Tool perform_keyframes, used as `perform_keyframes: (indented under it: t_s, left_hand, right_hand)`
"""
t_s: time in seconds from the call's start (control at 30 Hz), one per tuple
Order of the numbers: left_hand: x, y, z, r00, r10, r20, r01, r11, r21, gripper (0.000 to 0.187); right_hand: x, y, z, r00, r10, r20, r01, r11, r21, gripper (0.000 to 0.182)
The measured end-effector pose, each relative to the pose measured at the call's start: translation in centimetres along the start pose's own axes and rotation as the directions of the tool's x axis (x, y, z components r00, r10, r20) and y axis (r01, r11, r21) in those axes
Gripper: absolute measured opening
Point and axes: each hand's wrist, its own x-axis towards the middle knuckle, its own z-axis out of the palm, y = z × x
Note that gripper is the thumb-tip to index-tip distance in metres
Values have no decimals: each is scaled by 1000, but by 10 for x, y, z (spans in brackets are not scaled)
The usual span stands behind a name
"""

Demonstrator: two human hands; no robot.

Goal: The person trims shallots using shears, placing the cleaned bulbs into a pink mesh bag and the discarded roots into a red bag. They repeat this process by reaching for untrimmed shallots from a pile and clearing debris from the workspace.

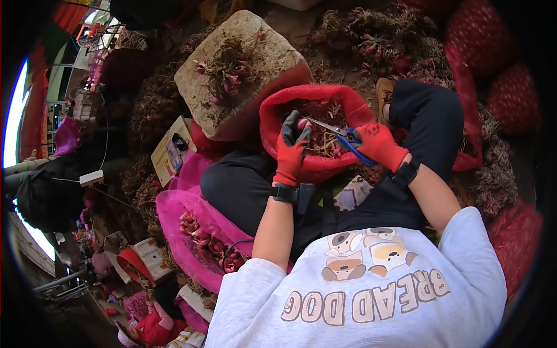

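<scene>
Red onion (301, 123): pinched between thumb and fingers of the gloved left hand (292, 141), above the sack mouth. Grip clamped on it; bulb presented toward the other hand, which gives the blades access.

Scissors (329, 126): gloved right hand (380, 144) closed on the blue handles, tips pointing at the onion. Blade gap too fine to judge. Gloves presumably guard the skin.

Directly below both grips: red mesh sack (349, 97), mouth held wide by its rolled rim, dry trimmings (332, 146) inside. Set between the legs, it probably catches whatever drops.

Forward-left of the left grip: stone block (200, 87) bearing a clump of stemmed onions (225, 78). Raised surface likely keeps them within reach.

Left and nearer the body: pink mesh bag (174, 211), open, holding stemless-looking bulbs (203, 238); its position beside the knee would suit the left hand.

Beyond the right grip: heaped onions with dry stems (391, 49), then filled red sacks (481, 40). Far left, near the picture's bottom: another person (155, 329).
</scene>
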Motion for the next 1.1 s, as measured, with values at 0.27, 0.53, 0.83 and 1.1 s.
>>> perform_keyframes:
  t_s: [0.27,0.53,0.83,1.1]
  left_hand:
    - [-4,6,-15,870,-257,421,493,483,-723,34]
    - [-9,-2,-2,958,-3,286,-48,985,169,44]
    - [-6,3,1,798,318,512,-592,575,565,60]
    - [-6,8,-4,806,-186,562,510,701,-498,49]
  right_hand:
    - [10,-10,-22,972,175,154,-230,827,512,49]
    - [12,-21,-16,968,58,245,-250,311,917,25]
    - [23,-18,-1,977,-13,211,-210,30,977,16]
    - [32,-8,21,982,68,-175,81,688,721,25]
